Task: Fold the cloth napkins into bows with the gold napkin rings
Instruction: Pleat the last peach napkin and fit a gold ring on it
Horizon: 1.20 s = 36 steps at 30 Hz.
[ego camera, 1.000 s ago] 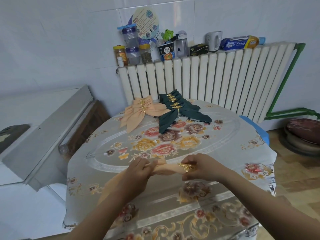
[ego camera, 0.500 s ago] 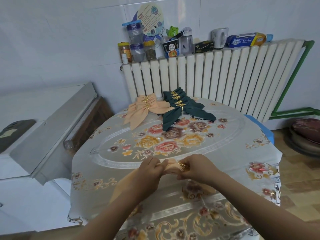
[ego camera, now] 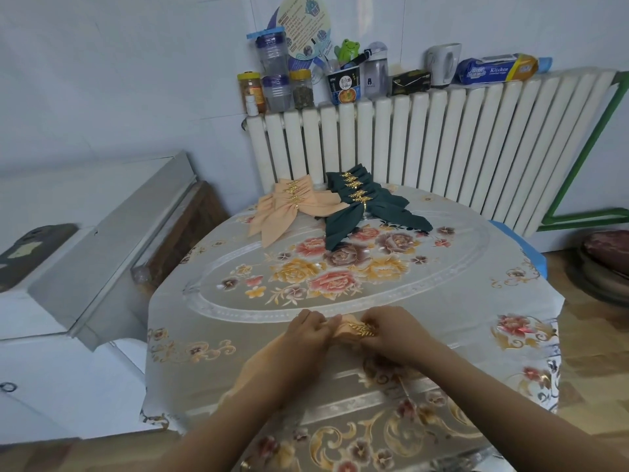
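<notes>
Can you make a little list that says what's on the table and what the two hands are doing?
table: flowery cloth
left hand: grips the peach napkin
right hand: holds the gold ring on that napkin
peach bows: stacked at the far side, left
green bows: stacked at the far side, right, touching the peach ones
behind: white radiator with jars and a mug on top

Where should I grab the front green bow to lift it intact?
Pinch the front green bow at its gold napkin ring, coming from above. The ring cinches the folds at the narrow waist; the loose tails fan toward you and would probably sag or slip.
</notes>
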{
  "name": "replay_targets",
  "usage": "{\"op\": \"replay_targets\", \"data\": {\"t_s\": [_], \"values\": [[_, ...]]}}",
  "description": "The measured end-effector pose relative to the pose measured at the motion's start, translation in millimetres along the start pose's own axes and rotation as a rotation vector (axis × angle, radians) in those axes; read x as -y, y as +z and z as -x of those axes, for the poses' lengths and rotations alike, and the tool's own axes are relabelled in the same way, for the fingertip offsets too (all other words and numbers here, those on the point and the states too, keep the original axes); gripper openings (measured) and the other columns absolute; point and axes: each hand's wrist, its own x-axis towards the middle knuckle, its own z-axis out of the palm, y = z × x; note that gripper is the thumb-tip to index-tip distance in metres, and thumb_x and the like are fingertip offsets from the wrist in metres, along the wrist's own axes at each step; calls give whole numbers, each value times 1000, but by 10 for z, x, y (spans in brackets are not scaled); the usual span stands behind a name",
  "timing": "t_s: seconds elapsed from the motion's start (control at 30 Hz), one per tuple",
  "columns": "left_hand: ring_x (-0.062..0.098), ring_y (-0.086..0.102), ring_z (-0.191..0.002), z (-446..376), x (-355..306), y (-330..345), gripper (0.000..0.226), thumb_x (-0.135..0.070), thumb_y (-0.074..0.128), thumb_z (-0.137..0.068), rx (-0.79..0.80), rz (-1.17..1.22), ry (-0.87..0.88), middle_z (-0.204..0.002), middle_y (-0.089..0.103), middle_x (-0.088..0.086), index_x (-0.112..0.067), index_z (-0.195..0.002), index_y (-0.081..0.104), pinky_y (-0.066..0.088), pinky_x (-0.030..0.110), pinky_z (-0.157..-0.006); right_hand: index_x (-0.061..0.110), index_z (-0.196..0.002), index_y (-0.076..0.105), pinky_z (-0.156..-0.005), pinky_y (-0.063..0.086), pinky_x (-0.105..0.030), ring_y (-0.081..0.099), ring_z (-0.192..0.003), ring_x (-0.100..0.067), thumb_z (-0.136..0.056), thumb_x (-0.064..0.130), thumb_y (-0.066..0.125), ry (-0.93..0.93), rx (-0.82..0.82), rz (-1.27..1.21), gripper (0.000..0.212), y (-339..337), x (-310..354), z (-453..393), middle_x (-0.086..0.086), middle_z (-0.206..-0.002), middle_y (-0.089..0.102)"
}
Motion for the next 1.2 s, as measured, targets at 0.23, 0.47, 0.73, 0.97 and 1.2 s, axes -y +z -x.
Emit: {"op": "replay_targets", "data": {"t_s": [0.23, 0.47, 0.73, 0.97, 1.2], "values": [[27, 37, -127, -97, -158, -60, 48, -24, 41, -93, 244, 257, -238, -139, 44, 14, -6, -137, 47, 26, 30, -110, 18, -112, 65, -77, 33, -17, 55, -101, -14, -78, 32, 72, 27, -157, -288, 37, 243, -57, 73, 2, -105, 61], [25, 47, -125, -372, -110, 57, 77, -63, 35, -86, 468, 287, -390, -139, 50, 9, -12, -143, 37, 32, 31, -104, 27, -109, 69, -78, 37, -18, 57, -95, -8, -71, 27, 77, 41, -171, -393, 40, 284, -83, 92, 9, -101, 67], [20, 60, -108, -341, -196, -32, 30, -22, 50, -94, 273, 918, -697, -114, 67, 5, -11, -117, 66, 44, 34, -100, 31, -119, 64, -77, 36, -8, 56, -95, -5, -71, 29, 78, 38, -188, -483, 50, 342, -140, 143, 12, -102, 63], [7, 63, -90, -353, -228, -101, 31, -4, 46, -92, 272, 1081, -712, -105, 66, 7, -1, -118, 62, 46, 13, -83, 37, -111, 68, -78, 42, -12, 59, -91, 4, -65, 31, 81, 70, -189, -529, 48, 349, -172, 151, 19, -100, 68], [16, 59, -103, -350, -212, -34, 27, -14, 53, -87, 230, 1055, -730, -109, 66, 3, -12, -109, 68, 44, 27, -94, 41, -97, 62, -64, 38, -2, 55, -78, 14, -69, 30, 80, 69, -228, -549, 36, 356, -137, 213, 23, -85, 64]]}}
